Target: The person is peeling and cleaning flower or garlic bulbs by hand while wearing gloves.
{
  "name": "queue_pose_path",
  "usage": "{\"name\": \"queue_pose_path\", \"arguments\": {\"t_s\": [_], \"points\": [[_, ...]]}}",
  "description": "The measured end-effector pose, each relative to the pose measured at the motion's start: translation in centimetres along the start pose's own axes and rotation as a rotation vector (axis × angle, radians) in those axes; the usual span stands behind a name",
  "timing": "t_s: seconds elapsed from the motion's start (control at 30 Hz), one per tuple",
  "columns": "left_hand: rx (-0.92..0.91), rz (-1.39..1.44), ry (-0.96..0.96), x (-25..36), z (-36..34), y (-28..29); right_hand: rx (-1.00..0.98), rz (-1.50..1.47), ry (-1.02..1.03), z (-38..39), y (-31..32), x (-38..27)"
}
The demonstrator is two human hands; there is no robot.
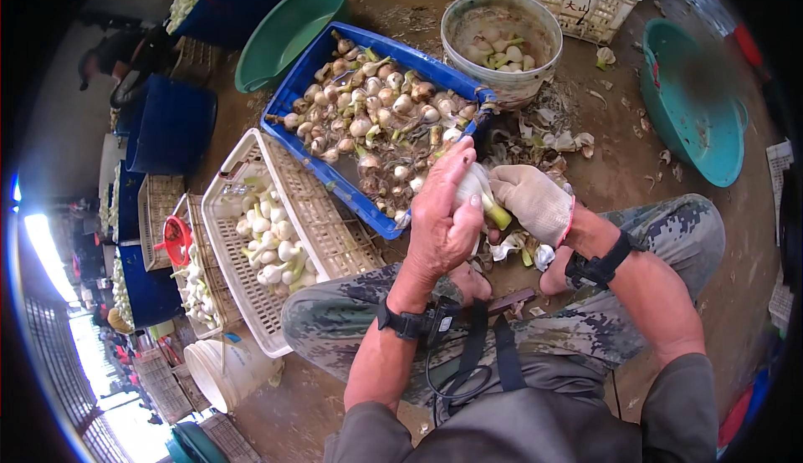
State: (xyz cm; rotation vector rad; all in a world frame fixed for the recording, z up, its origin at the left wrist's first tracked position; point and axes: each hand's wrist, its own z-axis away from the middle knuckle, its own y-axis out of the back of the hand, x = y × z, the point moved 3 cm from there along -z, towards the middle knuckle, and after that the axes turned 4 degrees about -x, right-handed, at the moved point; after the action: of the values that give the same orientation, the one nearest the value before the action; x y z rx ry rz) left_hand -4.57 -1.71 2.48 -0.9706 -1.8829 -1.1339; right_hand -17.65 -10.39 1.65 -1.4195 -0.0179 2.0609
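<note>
Between my two hands is a whitish garlic bulb point(474, 185) with a short green stem that points down toward my lap. My bare left hand point(442, 219) is wrapped round its left side, thumb near the stem. On my right hand point(535, 204) is a pale knit glove, its curled fingers gripping the right side of the same bulb. Whether they also pinch a strip of skin is hidden. Just beyond my hands, a blue crate point(335, 180) holds many unpeeled garlic bulbs with brownish skins and roots.
A white slatted basket point(242, 308) of cleaned bulbs stands at my left knee. Ahead is a dirty white bucket point(502, 82) with bulbs inside. Green tubs point(293, 36) and a teal basin point(694, 120) lie farther out. Loose peelings point(560, 141) litter the floor. A white bucket point(222, 371) lies tipped at left.
</note>
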Motion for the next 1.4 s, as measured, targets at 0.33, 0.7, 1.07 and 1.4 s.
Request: {"name": "queue_pose_path", "arguments": {"t_s": [0.33, 0.7, 1.07, 1.4], "points": [[0.001, -0.145, 0.046, 0.4, 0.2, 0.3, 0.061, 0.219, 0.106, -0.4, 0.2, 0.4], [0.226, 1.361, 0.264, -1.0, 0.3, -1.5, -0.099, -0.51, 0.107, 0.4, -1.1, -0.4], [0.121, 0.501, 0.297, -0.9, 0.2, -0.9, -0.188, -0.802, 0.099, 1.0, -0.4, -1.8], [0.724, 1.308, 0.519, -5.4, 0.5, 3.0, -0.12, -0.353, 0.021, 1.3, -0.6, -0.6]]}}
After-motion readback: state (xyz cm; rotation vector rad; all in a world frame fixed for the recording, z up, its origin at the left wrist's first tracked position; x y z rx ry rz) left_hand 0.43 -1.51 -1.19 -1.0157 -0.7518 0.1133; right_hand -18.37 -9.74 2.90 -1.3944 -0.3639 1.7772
